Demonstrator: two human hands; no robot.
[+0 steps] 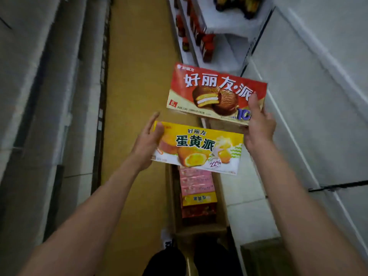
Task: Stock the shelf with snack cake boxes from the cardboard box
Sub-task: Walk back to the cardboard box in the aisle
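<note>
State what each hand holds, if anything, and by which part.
The left hand holds the yellow box by its left end. The right hand holds the red box by its lower right corner, thumb on the front.

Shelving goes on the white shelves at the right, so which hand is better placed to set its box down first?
Probably the right hand: it grips the red box beside the white shelf, while the left hand holds the yellow box over the cardboard box.
</note>
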